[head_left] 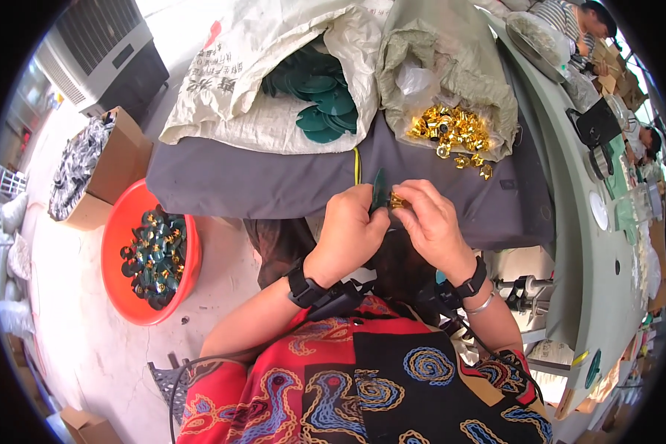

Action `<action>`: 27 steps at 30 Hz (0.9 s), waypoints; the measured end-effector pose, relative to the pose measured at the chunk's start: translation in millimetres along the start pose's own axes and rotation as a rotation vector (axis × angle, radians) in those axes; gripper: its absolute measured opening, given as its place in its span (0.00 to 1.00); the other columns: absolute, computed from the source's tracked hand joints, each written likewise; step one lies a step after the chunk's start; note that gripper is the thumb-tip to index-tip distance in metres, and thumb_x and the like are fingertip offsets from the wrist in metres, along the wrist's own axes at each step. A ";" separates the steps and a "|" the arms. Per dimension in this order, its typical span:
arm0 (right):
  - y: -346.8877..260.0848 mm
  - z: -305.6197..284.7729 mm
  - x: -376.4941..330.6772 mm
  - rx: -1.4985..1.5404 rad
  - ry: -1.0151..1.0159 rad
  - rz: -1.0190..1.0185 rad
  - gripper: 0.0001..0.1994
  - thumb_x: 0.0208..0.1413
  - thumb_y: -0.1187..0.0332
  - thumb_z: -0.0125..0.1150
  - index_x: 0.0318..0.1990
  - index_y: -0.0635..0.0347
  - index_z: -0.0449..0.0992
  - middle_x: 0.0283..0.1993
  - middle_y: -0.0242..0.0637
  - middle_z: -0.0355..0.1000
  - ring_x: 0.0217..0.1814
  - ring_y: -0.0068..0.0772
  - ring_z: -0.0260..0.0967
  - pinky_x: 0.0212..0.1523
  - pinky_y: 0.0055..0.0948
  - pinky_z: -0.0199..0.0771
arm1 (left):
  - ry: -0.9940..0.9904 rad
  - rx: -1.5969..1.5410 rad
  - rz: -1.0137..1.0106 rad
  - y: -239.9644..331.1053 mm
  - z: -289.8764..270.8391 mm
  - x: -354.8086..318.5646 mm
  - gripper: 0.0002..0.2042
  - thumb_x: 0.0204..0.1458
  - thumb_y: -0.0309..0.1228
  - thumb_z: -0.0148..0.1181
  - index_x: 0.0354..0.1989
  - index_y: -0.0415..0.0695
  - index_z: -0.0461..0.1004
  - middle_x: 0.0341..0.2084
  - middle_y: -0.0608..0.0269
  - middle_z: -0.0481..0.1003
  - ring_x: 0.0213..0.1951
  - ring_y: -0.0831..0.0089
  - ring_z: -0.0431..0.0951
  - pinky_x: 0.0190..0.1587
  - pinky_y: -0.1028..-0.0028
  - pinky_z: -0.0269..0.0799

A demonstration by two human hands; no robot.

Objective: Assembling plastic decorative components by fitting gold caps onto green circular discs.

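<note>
Above my lap, at the near edge of the grey cloth-covered surface, my two hands meet. My left hand [351, 228] is closed on a dark green disc [379, 189], pinched between thumb and fingers and turned edge-on. In the fingertips of my right hand [431, 223] is a small gold metal piece [397, 200], held against or very close to the disc's right side. Whether the two touch is hard to make out. Beyond my hands, a white woven sack [237, 111] spills several green discs [325, 96], and a greenish sack [488, 81] holds loose gold pieces [455, 129].
At left on the floor stands an orange-red basin [192, 251] of green discs with gold parts. A cardboard box [115, 163] of dark strips and an air cooler [100, 48] are behind it. A long grey-green table [581, 274] runs along the right; people sit beyond it.
</note>
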State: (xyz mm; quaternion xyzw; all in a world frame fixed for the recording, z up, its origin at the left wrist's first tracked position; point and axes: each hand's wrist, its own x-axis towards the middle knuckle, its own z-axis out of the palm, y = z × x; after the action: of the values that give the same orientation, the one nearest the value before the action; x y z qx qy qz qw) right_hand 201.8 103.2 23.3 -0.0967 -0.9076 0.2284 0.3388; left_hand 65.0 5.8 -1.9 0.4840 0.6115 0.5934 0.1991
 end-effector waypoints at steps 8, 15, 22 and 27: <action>4.3 8.9 -9.7 0.799 -0.073 0.605 0.08 0.56 0.75 0.60 0.42 0.69 0.73 0.36 0.38 0.75 0.33 0.29 0.75 0.33 0.27 0.78 | -0.060 0.322 0.371 3.7 -7.4 -7.4 0.11 0.41 0.18 0.56 0.37 0.34 0.72 0.23 0.50 0.69 0.21 0.52 0.71 0.21 0.61 0.64; 4.6 20.9 -9.6 1.269 -0.148 0.808 0.09 0.60 0.71 0.58 0.42 0.68 0.75 0.36 0.38 0.76 0.34 0.30 0.77 0.34 0.27 0.80 | -0.135 0.307 0.428 -6.1 -30.4 -17.4 0.12 0.45 0.17 0.56 0.40 0.36 0.72 0.24 0.50 0.70 0.23 0.50 0.72 0.24 0.63 0.68; 80.5 -44.1 -14.9 -0.528 0.295 0.398 0.15 0.47 0.68 0.67 0.42 0.62 0.75 0.35 0.47 0.70 0.32 0.47 0.71 0.33 0.38 0.73 | 0.465 -0.066 -0.213 -65.4 -192.7 -30.7 0.04 0.55 0.27 0.54 0.32 0.42 0.74 0.18 0.71 0.72 0.16 0.84 0.67 0.19 0.83 0.59; 131.1 -71.2 -37.5 -0.800 0.186 0.651 0.15 0.52 0.65 0.63 0.48 0.53 0.73 0.41 0.47 0.70 0.40 0.54 0.72 0.40 0.45 0.74 | 0.866 0.265 -0.596 -101.6 -334.6 -49.3 0.13 0.54 0.32 0.57 0.45 0.38 0.70 0.28 0.56 0.77 0.24 0.71 0.78 0.24 0.76 0.68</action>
State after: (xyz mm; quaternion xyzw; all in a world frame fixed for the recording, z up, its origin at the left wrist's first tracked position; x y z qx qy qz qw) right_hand 279.7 230.6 -13.7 -0.5153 -0.8131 -0.0520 0.2659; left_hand -222.6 -195.9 -39.2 0.0216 0.8180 0.5742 0.0258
